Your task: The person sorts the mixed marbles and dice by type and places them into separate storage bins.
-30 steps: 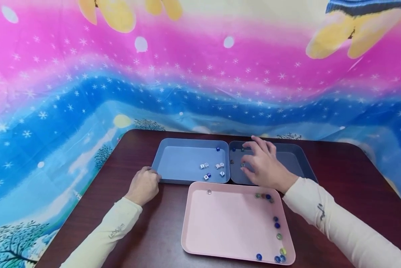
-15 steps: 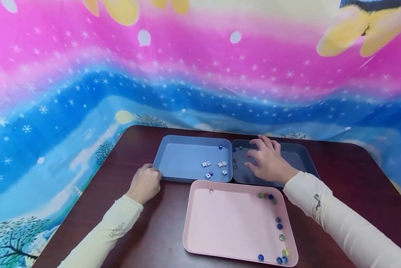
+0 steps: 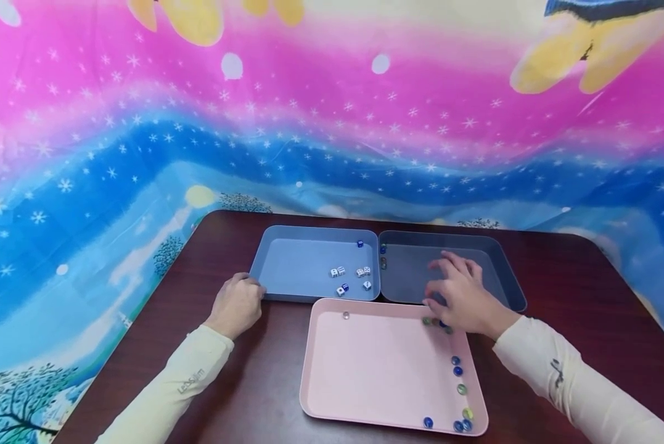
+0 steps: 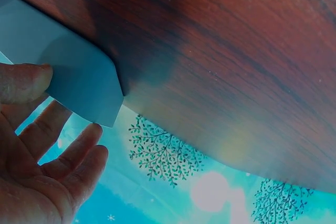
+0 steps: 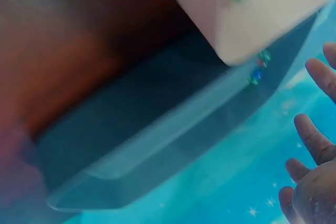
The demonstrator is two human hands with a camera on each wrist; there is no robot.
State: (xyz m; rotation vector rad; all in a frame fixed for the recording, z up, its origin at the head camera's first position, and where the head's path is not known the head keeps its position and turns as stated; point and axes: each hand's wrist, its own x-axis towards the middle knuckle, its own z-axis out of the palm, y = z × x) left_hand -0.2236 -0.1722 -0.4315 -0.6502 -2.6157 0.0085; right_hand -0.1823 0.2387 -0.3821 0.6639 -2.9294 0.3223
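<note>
My left hand (image 3: 235,306) grips the near left corner of the blue-grey tray (image 3: 287,229). In the left wrist view the thumb (image 4: 26,82) lies on the tray's outer wall, with the fingers by its rim. Dice (image 3: 337,271), white and blue, lie in the right half of that tray. My right hand (image 3: 460,296) hovers, fingers spread and holding nothing, over the near side of the dark grey tray (image 3: 465,243) and the pink tray's far right corner. Several marbles (image 3: 383,250) sit along the dark tray's left wall.
The pink tray (image 3: 376,364) stands in front of both other trays. Marbles (image 3: 457,370) line its right side, and a clear one (image 3: 346,315) lies near its far left corner. A patterned cloth (image 3: 332,123) hangs behind the brown table (image 3: 265,370).
My right hand has drawn back toward me and to the right, away from the marbles in the dark tray. Those marbles now lie closer to its left wall. The left hand stays put.
</note>
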